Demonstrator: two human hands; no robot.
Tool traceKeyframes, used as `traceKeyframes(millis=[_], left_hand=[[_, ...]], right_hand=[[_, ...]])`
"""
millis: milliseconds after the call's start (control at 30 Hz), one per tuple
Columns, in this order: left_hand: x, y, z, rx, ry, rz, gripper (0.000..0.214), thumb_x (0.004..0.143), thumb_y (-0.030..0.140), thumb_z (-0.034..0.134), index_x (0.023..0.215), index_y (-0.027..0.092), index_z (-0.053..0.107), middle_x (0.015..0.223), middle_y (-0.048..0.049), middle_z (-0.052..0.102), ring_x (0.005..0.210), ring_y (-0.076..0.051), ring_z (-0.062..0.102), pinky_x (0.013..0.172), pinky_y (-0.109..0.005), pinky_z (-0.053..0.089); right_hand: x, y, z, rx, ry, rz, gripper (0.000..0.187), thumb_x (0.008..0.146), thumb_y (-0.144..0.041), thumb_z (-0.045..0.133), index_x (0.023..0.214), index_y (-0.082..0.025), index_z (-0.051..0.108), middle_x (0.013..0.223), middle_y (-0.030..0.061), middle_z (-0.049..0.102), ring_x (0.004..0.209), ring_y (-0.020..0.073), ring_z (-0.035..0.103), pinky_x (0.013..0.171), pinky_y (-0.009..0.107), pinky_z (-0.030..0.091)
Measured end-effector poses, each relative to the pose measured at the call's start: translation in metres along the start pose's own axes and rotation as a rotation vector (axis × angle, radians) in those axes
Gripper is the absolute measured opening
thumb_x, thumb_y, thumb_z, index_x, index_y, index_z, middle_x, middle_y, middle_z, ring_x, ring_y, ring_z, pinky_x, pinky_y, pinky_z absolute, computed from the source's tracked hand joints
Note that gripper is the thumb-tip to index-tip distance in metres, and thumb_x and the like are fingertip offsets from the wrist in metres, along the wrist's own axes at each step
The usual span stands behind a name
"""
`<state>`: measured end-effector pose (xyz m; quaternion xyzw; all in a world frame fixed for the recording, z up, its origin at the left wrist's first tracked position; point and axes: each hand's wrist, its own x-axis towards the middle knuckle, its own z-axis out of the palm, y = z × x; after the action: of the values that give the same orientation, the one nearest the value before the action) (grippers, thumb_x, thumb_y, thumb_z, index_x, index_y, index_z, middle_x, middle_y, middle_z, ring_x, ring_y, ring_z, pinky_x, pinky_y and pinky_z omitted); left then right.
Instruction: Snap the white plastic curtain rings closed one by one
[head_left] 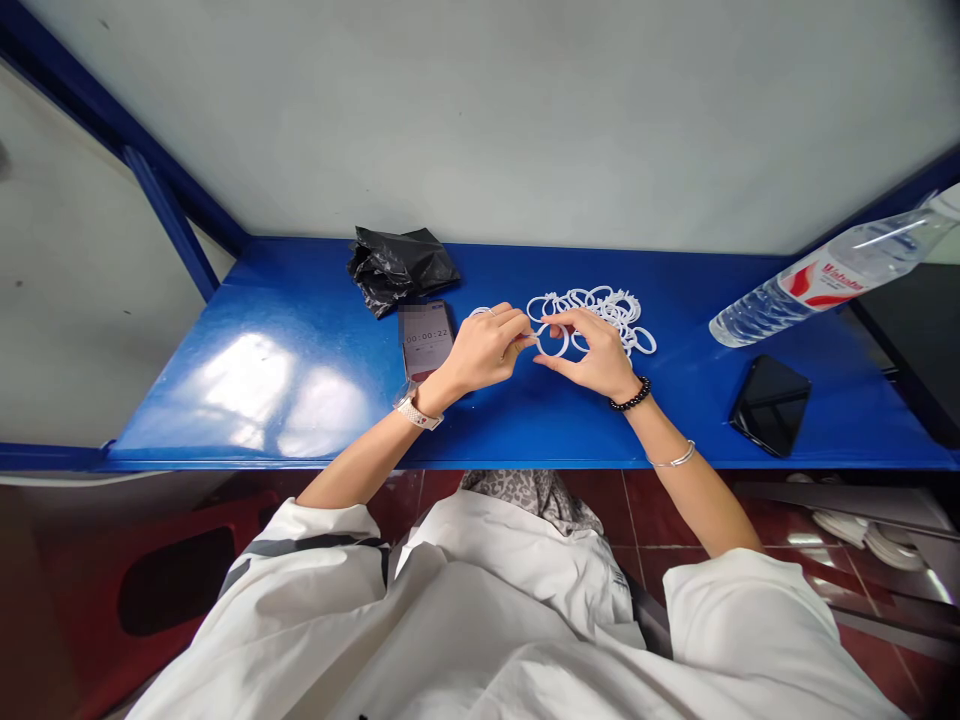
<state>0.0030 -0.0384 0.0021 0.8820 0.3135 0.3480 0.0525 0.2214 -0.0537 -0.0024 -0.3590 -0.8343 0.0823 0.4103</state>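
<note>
Near the tabletop's [517, 435] front edge, toward the right corner, lies a black smartphone [771, 405]. Around the middle, my left hand [487, 348] pinches a white ring [553, 356] at its left side, fingers closed; my right hand [596, 350] holds it between thumb and forefinger, curved apart. Just beyond sit heaped white rings [624, 308]; near the back edge, a black plastic bag [409, 265].

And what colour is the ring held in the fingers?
The ring is white; it shows best in the head view.
</note>
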Motion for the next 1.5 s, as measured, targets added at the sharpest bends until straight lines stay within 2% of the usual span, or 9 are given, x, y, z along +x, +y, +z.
traceKeyframes(millis=[667, 867, 1133, 1267, 1400, 1500], left_hand=[[0.000, 0.001, 0.000, -0.018, 0.003, -0.001, 0.018, 0.098, 0.021, 0.050, 0.080, 0.020, 0.056, 0.074, -0.0041, 0.066, 0.070, -0.019, 0.055, 0.060, -0.030, 0.036], [0.001, 0.000, -0.001, 0.030, -0.057, 0.045, 0.021, 0.102, 0.026, 0.049, 0.084, 0.019, 0.059, 0.075, -0.0052, 0.065, 0.073, -0.020, 0.056, 0.061, -0.030, 0.036], [0.002, -0.002, -0.001, 0.141, -0.122, 0.073, 0.021, 0.102, 0.025, 0.049, 0.087, 0.018, 0.061, 0.077, -0.0058, 0.066, 0.074, -0.020, 0.058, 0.060, -0.030, 0.035], [0.003, -0.001, -0.002, 0.194, -0.173, 0.032, 0.020, 0.101, 0.023, 0.051, 0.086, 0.017, 0.063, 0.076, -0.0067, 0.066, 0.075, -0.021, 0.059, 0.059, -0.031, 0.034], [0.007, 0.000, -0.006, 0.271, -0.302, -0.120, 0.021, 0.101, 0.022, 0.050, 0.088, 0.015, 0.065, 0.082, -0.0084, 0.069, 0.082, -0.023, 0.062, 0.059, -0.032, 0.034], [0.010, -0.002, -0.011, 0.353, -0.359, -0.243, 0.024, 0.103, 0.021, 0.046, 0.091, 0.014, 0.066, 0.089, -0.0105, 0.070, 0.091, -0.026, 0.065, 0.058, -0.032, 0.033]], right_hand=[[0.001, -0.003, -0.002, -0.012, 0.012, 0.004, 0.027, 0.086, -0.041, 0.079, 0.106, -0.025, 0.069, 0.080, 0.0030, 0.070, 0.075, 0.0240, 0.066, 0.072, 0.040, 0.056], [-0.001, 0.002, 0.001, -0.026, 0.000, -0.022, 0.027, 0.086, -0.037, 0.078, 0.108, -0.024, 0.068, 0.081, 0.0029, 0.069, 0.075, 0.0234, 0.066, 0.072, 0.039, 0.056], [-0.003, 0.008, 0.001, -0.043, -0.088, 0.006, 0.030, 0.089, -0.039, 0.076, 0.112, -0.023, 0.067, 0.085, 0.0051, 0.070, 0.081, 0.0256, 0.068, 0.075, 0.042, 0.057], [-0.003, 0.008, 0.004, -0.097, -0.174, 0.062, 0.035, 0.094, -0.043, 0.069, 0.122, -0.022, 0.067, 0.100, 0.0092, 0.074, 0.094, 0.0293, 0.069, 0.082, 0.046, 0.059], [-0.002, 0.006, 0.003, -0.177, -0.309, 0.140, 0.048, 0.101, -0.047, 0.055, 0.139, -0.019, 0.060, 0.132, 0.0151, 0.068, 0.121, 0.0348, 0.062, 0.101, 0.055, 0.054], [-0.001, 0.007, 0.000, -0.222, -0.372, 0.197, 0.051, 0.105, -0.045, 0.045, 0.144, -0.016, 0.057, 0.144, 0.0162, 0.062, 0.132, 0.0358, 0.055, 0.110, 0.057, 0.049]])
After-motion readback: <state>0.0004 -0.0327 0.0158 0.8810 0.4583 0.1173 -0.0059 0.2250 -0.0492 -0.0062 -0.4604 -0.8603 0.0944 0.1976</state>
